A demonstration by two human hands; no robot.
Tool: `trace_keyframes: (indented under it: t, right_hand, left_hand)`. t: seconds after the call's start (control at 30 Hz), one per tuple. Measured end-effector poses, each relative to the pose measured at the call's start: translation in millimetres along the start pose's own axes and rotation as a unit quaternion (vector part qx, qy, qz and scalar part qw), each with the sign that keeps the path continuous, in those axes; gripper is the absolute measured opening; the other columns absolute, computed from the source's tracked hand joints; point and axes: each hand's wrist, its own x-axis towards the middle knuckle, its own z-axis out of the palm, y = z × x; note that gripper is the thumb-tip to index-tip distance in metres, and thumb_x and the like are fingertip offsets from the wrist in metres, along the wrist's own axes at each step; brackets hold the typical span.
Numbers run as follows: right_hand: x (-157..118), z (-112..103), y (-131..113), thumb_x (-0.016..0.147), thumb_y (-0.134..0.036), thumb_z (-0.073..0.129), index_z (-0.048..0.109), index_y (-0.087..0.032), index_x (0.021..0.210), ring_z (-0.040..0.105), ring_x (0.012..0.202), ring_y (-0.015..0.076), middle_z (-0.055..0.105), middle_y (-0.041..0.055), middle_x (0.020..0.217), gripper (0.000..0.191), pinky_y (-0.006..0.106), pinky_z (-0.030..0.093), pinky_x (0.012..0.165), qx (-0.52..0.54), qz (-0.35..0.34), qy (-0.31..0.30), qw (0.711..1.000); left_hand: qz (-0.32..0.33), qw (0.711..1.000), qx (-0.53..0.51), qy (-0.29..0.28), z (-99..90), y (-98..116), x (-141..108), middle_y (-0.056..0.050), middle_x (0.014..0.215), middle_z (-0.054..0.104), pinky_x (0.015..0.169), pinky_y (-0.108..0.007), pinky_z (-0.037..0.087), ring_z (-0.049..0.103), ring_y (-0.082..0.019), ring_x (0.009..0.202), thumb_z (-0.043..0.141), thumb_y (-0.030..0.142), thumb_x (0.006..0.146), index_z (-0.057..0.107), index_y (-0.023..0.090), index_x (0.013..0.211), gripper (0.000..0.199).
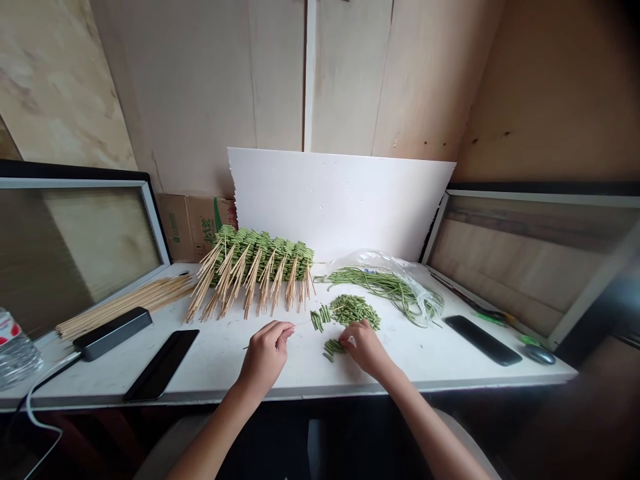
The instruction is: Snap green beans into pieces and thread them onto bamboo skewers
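Observation:
My left hand (pixel 267 350) is pinched shut round the end of a thin bamboo skewer, pointing right. Several short green bean pieces (pixel 320 318) sit side by side at the skewer's far end. My right hand (pixel 365 347) is closed in a pinch, its fingertips against a small group of cut bean pieces (pixel 331 347) on the table; whether a piece is between them is hidden. Just beyond that hand lies a heap of cut bean pieces (pixel 354 309). Whole long beans (pixel 370 280) lie behind it, partly under a clear plastic bag (pixel 400 267).
Stacked bean skewers (pixel 265 257) stand at the back left, sticks toward me. Loose bamboo skewers (pixel 130 300), a black box (pixel 114 333), a phone (pixel 163 365) and a plastic bottle (pixel 15 353) are at left. Another dark phone (pixel 483 340) and a mouse (pixel 540 354) lie right.

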Motion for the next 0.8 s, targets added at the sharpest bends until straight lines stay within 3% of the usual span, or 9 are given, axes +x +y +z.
trace_keyframes:
  t: [0.07,0.17,0.33,0.53,0.67,0.8]
  right_hand:
    - [2,-2,0,0.089,-0.022,0.063,0.08,-0.02,0.085,0.062,0.1,0.0326,0.076,0.0118,0.091,0.018,0.04,0.047,0.085,0.04,0.008,0.019,0.999]
    - [5,-11,0,0.091,-0.037,0.064,0.079,-0.021,0.092,0.067,0.096,0.0306,0.078,0.0109,0.095,0.023,0.04,0.051,0.083,0.181,0.048,0.036,0.982]
    - [9,-27,-6,0.085,-0.062,0.07,0.079,-0.021,0.103,0.07,0.093,0.0263,0.079,0.0092,0.097,0.046,0.035,0.052,0.076,0.456,0.133,0.03,0.88]
    - [11,-28,-13,0.076,-0.055,0.083,0.079,-0.024,0.095,0.07,0.092,0.0212,0.077,0.005,0.094,0.037,0.032,0.053,0.085,0.636,0.171,0.044,0.751]
    - [12,-27,-19,0.072,-0.05,0.088,0.079,-0.023,0.093,0.072,0.098,0.0224,0.078,0.0052,0.097,0.035,0.033,0.055,0.09,0.683,0.178,0.045,0.707]
    - [10,-28,-29,0.073,-0.048,0.089,0.078,-0.022,0.091,0.072,0.107,0.0242,0.078,0.0051,0.097,0.034,0.034,0.054,0.099,0.705,0.163,0.04,0.689]
  left_hand:
    - [-0.002,1.0,0.0,-0.001,0.0,-1,0,-0.005,0.089,0.075,0.073,-0.029,0.055,0.072,-0.02,0.081,0.053,0.012,0.098,0.072,0.02,0.097,0.021]
    - [-0.002,1.0,0.002,0.007,-1.3,-1,1,-0.005,0.089,0.076,0.073,-0.029,0.056,0.072,-0.02,0.08,0.053,0.013,0.097,0.073,0.02,0.097,0.021]
    - [0.003,1.0,-0.002,0.014,-3.3,1,2,-0.005,0.089,0.076,0.071,-0.028,0.056,0.072,-0.02,0.079,0.053,0.014,0.097,0.073,0.021,0.098,0.021]
    - [0.005,1.0,0.002,0.003,-1.3,1,-1,-0.006,0.09,0.076,0.074,-0.029,0.056,0.073,-0.02,0.082,0.052,0.013,0.098,0.072,0.021,0.098,0.022]
    - [0.006,1.0,0.01,-0.006,-1.4,0,-1,-0.006,0.089,0.075,0.074,-0.029,0.056,0.072,-0.02,0.081,0.05,0.014,0.099,0.072,0.021,0.098,0.023]
    - [0.011,1.0,0.019,-0.016,-1.7,0,-2,-0.006,0.088,0.075,0.072,-0.029,0.056,0.072,-0.02,0.08,0.05,0.013,0.098,0.072,0.02,0.097,0.024]
